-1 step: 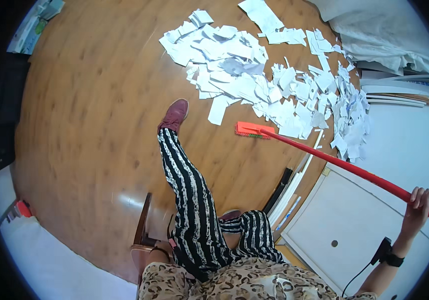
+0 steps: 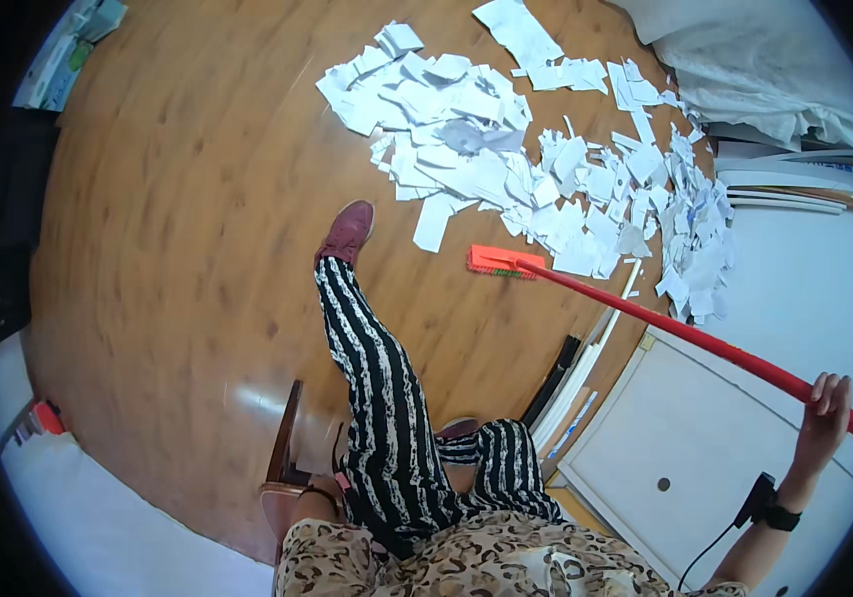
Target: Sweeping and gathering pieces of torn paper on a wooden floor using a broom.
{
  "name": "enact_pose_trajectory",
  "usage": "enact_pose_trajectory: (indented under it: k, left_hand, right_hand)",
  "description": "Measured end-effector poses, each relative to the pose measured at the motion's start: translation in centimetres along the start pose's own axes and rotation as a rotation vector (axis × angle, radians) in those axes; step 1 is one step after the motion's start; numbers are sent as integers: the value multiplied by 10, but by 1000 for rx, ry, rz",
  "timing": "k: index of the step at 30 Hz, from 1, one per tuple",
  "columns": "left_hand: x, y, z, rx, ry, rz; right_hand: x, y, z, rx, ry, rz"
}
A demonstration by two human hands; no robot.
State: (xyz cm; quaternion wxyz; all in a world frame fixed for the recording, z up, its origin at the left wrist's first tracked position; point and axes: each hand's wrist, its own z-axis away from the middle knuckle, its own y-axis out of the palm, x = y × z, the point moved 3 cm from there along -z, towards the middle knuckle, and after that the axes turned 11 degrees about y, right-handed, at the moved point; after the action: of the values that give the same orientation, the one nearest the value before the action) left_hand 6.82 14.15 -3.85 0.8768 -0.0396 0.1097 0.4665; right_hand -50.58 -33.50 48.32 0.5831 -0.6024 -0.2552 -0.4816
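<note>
At the right my right hand [image 2: 824, 423] is closed around the upper end of a red pole, the handle of a long-handled floor brush [image 2: 685, 340]. The handle slants down to the wooden floor, where the orange-red brush head [image 2: 504, 261] lies with its red and green bristles toward me. A large spread of torn white paper [image 2: 466, 134] covers the floor just beyond the head, with a small gap between them. Of my left arm [image 2: 312, 505] only a part with a dark band shows beside a chair; the left hand itself is hidden.
A brown wooden chair [image 2: 287, 438] is at my left side. White and black strips [image 2: 580, 373] lie near my right leg, beside a white cabinet panel [image 2: 665, 438]. White cloth [image 2: 764, 75] hangs at the far right; black boxes [image 2: 13, 219] line the left.
</note>
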Motion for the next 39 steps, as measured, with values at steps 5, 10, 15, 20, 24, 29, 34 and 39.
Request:
enact_pose_trajectory:
  k: [5, 10, 15, 20, 24, 29, 34, 39]
  left_hand:
    - [-61, -37, 28, -1, 36, -36]
    - [-142, -88, 63, -20, 76, -79]
    - [-211, -128, 85, -29, 127, -120]
    - [-262, -170, 94, -36, 151, -149]
    - [-268, -198, 114, -37, 145, -220]
    - [-274, -255, 116, -74, 213, -444]
    - [-436, -318, 133, -595, 340, -406]
    - [-589, -281, 164, -753, 852, -300]
  right_hand:
    - [37, -6, -10, -17, 128, -97]
    - [80, -11, -12, -34, 206, -88]
    - [121, -28, 8, -74, 251, -96]
    - [145, -19, -14, -134, 291, -117]
    - [150, -24, -16, -98, 276, -123]
    - [134, -62, 6, -146, 198, -237]
    - [111, -96, 51, -199, 109, -295]
    - [75, -74, 168, -326, 79, -360]
